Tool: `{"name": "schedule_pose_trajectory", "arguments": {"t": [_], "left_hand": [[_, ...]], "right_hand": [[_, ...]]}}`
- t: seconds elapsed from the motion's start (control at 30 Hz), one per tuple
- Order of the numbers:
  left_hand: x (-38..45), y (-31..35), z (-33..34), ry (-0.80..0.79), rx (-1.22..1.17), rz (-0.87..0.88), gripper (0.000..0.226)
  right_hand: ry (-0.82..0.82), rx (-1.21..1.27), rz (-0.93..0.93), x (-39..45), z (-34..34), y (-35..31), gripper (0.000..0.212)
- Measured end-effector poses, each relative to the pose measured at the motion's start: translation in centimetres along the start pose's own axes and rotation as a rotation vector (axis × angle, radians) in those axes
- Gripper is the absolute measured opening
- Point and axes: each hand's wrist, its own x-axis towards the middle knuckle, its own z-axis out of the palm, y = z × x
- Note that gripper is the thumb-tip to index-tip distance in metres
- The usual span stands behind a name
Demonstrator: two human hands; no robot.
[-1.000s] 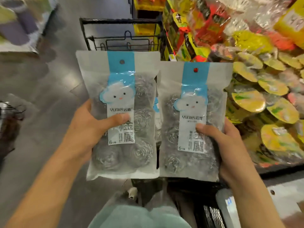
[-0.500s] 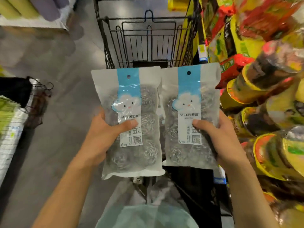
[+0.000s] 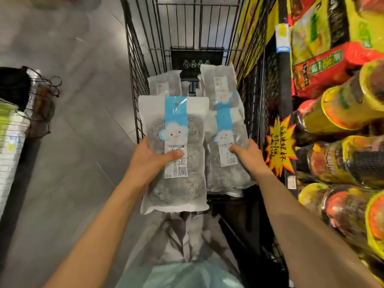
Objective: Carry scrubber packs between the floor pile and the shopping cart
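While you hold 2 scourer packs over the cart (image 3: 133,84), your left hand (image 3: 149,161) grips the near pack (image 3: 176,183).
Right hand (image 3: 249,156) pinches the far pack (image 3: 226,175); that slick film could slip from your fingers.

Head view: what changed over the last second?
Both hands carried their scourer packs forward over the cart. The right hand moved its pack further and lower, toward packs already in the cart; the left hand keeps its pack higher and nearer. The view tipped down into the cart. Unchanged: each grip, thumb on the front label; nothing let go.
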Motion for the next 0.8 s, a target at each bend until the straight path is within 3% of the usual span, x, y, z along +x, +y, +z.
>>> {"name": "schedule_pose_trajectory", "arguments": {"t": [0.13,0.3,0.4,0.57,0.7,0.8], "left_hand": [[0.3,0.0,-0.8,0.021,0.001,-0.019,0.065],[0.3,0.4,-1.1,0.023,0.011,-0.022,0.067],[0.1,0.5,-0.9,0.014,0.006,-0.021,0.062],[1.4,-0.5,-0.2,-0.022,0.034,-0.033,0.060],[4.0,-2.5,1.0,-0.050,0.257,-0.026,0.059],[5.8,-4.5,1.3,-0.069,0.374,-0.071,0.073]], "right_hand": [[0.079,-0.298,0.018,1.1,0.8,0.0,0.064],[0.176,-0.571,-0.166,0.7,1.9,0.1,0.075],[0.196,-0.719,-0.294,0.4,1.4,-0.1,0.070],[0.148,-0.756,-0.463,-0.2,-0.2,-1.1,0.071],[0.150,-0.756,-0.516,-0.9,-1.1,-2.6,0.080],[0.164,-0.766,-0.539,-2.0,-1.3,-3.4,0.086]]}}
